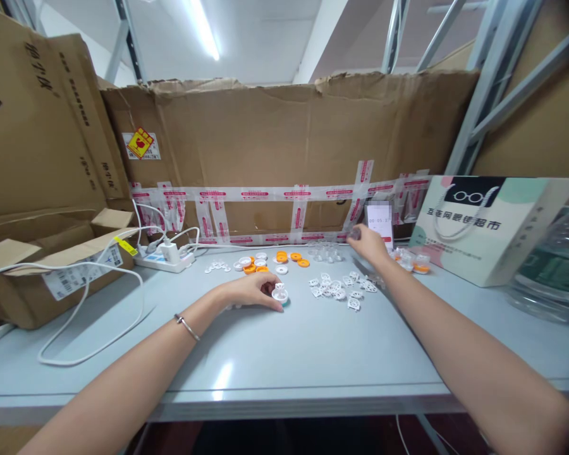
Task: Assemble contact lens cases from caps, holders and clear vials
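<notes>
My left hand [256, 291] is closed round a small round white plastic part with a teal base [280, 295], held just at the table top. A smaller white piece sits at its upper rim. My right hand [370, 243] reaches to the back of the table, fingers pinched on a small greyish translucent piece [354, 234]. Clear plastic parts [326, 253] lie beside that hand. Between my arms is a loose pile of white openwork plastic pieces [334, 289]. Orange rings [281, 257] and white rings [281, 270] lie behind my left hand, and small white curved pieces [217, 266] to their left.
A phone [380, 224] showing a timer leans at the back, near a paper bag [483, 227] and a large plastic bottle [552, 272]. At left are a power strip [165, 260], white cables and an open cardboard box [61, 278]. Tall cardboard [275, 139] walls the back.
</notes>
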Motion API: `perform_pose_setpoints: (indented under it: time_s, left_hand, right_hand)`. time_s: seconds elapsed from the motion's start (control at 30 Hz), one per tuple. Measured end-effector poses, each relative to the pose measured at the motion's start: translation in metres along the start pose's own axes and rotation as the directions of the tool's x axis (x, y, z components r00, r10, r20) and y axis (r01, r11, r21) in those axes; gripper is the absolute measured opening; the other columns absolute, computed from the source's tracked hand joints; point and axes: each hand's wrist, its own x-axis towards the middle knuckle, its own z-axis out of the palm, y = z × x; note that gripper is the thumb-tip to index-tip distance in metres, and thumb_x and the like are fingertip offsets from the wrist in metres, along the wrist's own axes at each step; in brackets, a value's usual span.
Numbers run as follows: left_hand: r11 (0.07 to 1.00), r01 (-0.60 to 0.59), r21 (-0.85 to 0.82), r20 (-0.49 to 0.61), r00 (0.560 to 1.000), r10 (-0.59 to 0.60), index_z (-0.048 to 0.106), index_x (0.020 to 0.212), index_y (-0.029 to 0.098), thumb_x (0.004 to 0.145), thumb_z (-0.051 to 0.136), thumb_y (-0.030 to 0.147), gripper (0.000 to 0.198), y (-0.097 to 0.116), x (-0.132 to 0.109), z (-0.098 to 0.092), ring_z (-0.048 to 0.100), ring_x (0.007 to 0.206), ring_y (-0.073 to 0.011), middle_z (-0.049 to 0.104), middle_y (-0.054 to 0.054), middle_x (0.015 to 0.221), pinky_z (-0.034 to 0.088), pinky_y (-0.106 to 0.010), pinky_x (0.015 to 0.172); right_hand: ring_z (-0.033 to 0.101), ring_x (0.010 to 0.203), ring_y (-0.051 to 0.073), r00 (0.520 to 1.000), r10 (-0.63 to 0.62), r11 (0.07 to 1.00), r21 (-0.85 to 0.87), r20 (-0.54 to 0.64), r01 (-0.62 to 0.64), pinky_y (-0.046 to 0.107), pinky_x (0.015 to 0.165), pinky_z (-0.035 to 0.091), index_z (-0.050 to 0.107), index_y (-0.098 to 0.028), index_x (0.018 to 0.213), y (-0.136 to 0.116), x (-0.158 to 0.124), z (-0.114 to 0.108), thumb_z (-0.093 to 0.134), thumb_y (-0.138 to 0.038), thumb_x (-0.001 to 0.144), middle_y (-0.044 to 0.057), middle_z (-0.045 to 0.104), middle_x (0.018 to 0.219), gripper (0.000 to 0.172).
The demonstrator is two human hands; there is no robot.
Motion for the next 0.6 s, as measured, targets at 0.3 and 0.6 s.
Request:
perform_pose_setpoints:
  time_s: [0.3, 0.6]
  left_hand:
    - [0.974, -0.108, -0.201, -0.144, 0.986, 0.080, 0.052, 0.089, 0.015, 0.068, 0.067, 0.041, 0.037, -0.002, 0.005, 0.007, 0.045, 0.066, -0.0104, 0.047, 0.002, 0.073, 0.036, -0.023, 0.062]
    - [0.858, -0.213, -0.468, -0.255, 0.962, 0.100, 0.062, 0.097, 0.016, 0.071, 0.067, 0.035, 0.033, 0.019, 0.001, 0.006, 0.053, 0.082, -0.0146, 0.060, -0.004, 0.089, 0.040, -0.029, 0.078]
  right_hand:
    - [0.060, 0.080, 0.015, 0.890, -0.454, 0.637, 0.712, 0.036, 0.296, 0.031, 0.077, 0.048, 0.045, -0.019, 0.117, -0.118, -0.064, -0.015, 0.055, -0.029, 0.078, 0.002, 0.060, 0.086, 0.042]
    - [0.054, 0.070, 0.010, 0.744, -0.618, 0.448, 0.892, 0.255, 0.066, 0.021, 0.055, 0.043, 0.051, -0.024, 0.109, -0.132, -0.087, -0.020, 0.055, -0.028, 0.080, 0.000, 0.057, 0.082, 0.029]
